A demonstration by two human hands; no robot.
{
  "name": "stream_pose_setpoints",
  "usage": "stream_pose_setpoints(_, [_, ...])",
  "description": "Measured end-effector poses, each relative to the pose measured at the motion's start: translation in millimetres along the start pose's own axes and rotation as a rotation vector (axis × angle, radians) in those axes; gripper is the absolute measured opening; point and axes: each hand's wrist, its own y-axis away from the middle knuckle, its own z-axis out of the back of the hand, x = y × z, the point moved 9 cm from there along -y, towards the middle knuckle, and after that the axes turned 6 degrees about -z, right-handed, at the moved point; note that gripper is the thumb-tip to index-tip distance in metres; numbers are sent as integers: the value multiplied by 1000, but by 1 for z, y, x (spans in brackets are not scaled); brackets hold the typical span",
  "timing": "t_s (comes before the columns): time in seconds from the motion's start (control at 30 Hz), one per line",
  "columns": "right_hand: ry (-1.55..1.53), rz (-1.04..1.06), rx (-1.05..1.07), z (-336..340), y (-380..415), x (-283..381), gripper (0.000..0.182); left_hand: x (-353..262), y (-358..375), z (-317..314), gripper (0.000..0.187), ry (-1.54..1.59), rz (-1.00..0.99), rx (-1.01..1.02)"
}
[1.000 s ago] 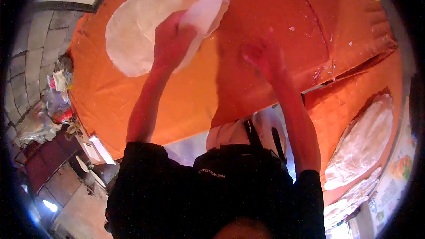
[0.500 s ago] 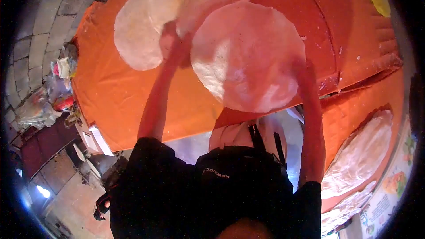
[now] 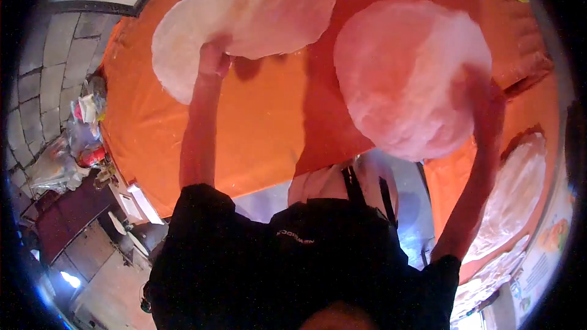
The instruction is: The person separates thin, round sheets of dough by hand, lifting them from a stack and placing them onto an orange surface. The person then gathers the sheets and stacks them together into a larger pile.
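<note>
Left hand pinches a dough sheet at 11 o'clock; right hand grips another sheet at 2 o'clock.

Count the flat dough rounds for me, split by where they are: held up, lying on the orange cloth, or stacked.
Held in the hands: 2, one in the left hand, one in the right hand
Lying on the orange cloth: 1
Stack at the right: 1 pile, sheets too thin to count
Total: 3 separate rounds plus 1 stack
</note>
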Motion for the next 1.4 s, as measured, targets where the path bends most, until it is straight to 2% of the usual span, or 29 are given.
stream_pose_setpoints(0.1, [53,116,-68,35,-20,32,30,-22,57,-65,21,172,-59,-232])
stream_pose_setpoints(0.13, [40,143,-87,45,-25,41,30,-6,63,-67,26,361,-87,-126])
stream_pose_setpoints(0.2, [-58,173,-117,66,-34,60,29,55,88,-61,29,364,62,-140])
stream_pose_setpoints(0.27, [-216,180,-123,79,-38,78,28,108,129,-68,35,370,193,-202])
stream_pose_setpoints(0.37, [-652,133,-50,74,-36,104,26,133,183,-118,33,517,266,-238])
stream_pose_setpoints(0.43, [-992,50,72,45,-30,121,26,173,207,-123,28,614,409,-149])
stream_pose_setpoints(0.53, [-1322,-248,361,-60,-7,128,24,134,220,-161,24,707,352,-215])
stream_pose_setpoints(0.57, [-1352,-380,445,-108,10,122,24,139,222,-162,24,734,364,-218])
stream_pose_setpoints(0.63, [-1199,-631,536,-194,41,88,22,147,223,-162,24,785,385,-218])
stream_pose_setpoints(0.73, [-1160,-663,479,-226,50,55,27,131,220,-180,23,760,292,-11])
stream_pose_setpoints(0.83, [-1477,-698,311,-215,50,82,32,117,236,-181,24,662,363,-116])
stream_pose_setpoints(0.9, [-1687,-804,268,-216,52,105,35,92,235,-188,28,108,253,263])
stream_pose_setpoints(0.93, [-1671,-802,226,-209,48,108,37,91,236,-185,29,-82,265,416])
stream_pose_setpoints(0.97, [-1653,-800,185,-202,44,110,38,91,238,-181,30,-269,252,576])
stream_pose_setpoints(1.03, [-1377,-698,80,-169,38,89,43,106,246,-148,30,-463,389,833])
stream_pose_setpoints(1.07, [-1237,-648,26,-149,35,72,45,89,243,-126,28,-662,451,803])
stream_pose_setpoints(1.1, [-1099,-595,-30,-129,31,53,47,79,220,-100,24,-677,362,766])
stream_pose_setpoints(1.13, [-959,-537,-86,-109,26,32,49,83,193,-57,19,-892,136,458])
stream_pose_setpoints(1.17, [-813,-489,-148,-89,22,11,51,65,163,-31,20,-1105,-74,260])
stream_pose_setpoints(1.23, [-556,-456,-283,-75,26,-34,57,14,124,2,21,-1496,-421,4])
stream_pose_setpoints(1.33, [38,-405,-337,-132,44,-89,66,3,73,36,23,-1729,-525,-5])
stream_pose_setpoints(1.4, [-290,-543,-151,-107,64,-75,71,11,41,60,25,-1815,-490,47])
